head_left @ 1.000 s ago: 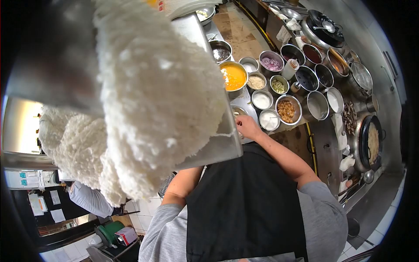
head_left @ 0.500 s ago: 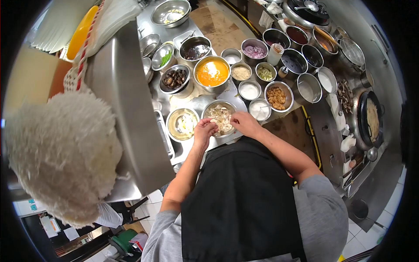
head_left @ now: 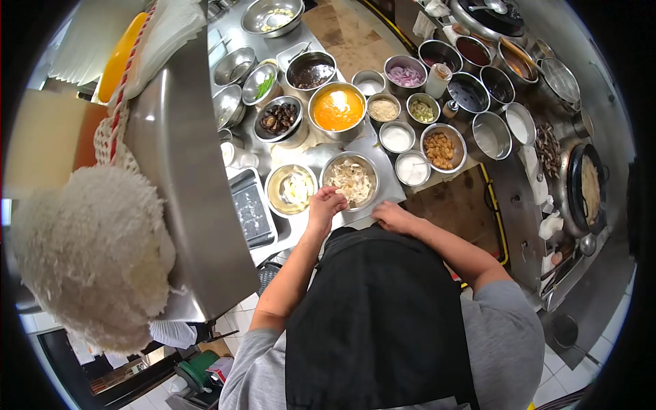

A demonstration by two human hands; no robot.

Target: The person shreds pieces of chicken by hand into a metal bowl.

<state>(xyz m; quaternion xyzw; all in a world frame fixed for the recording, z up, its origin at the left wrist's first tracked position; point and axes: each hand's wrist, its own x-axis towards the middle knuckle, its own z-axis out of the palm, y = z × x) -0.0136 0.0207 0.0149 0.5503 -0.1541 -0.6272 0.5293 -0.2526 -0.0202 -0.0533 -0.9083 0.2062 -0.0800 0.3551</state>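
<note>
A steel bowl [head_left: 374,179] of pale, torn pieces, perhaps mushroom or shredded chicken, sits near the counter's front edge. My left hand [head_left: 326,207] is at its lower left rim, thumb and fingertips pinched together; anything between them is too small to make out. To the right of the bowl, my right hand [head_left: 394,217] is by the counter edge, close to my black apron, its fingers curled downward and partly hidden. Left of the bowl stands another steel bowl [head_left: 272,195] with white and yellowish pieces. Just behind is a pot of orange liquid [head_left: 337,109].
Bowls of dark mushrooms [head_left: 278,119], green vegetable [head_left: 264,85], red onion [head_left: 405,74] and brown chunks [head_left: 439,149] crowd the counter. At left, a steel cabinet [head_left: 174,171] carries a shaggy white mop-like bundle [head_left: 92,253]. A wok [head_left: 581,188] stands far right.
My right hand has left the bowl and moved down and right to the counter edge. My left hand stays by the bowl's rim. The view has shifted slightly.
</note>
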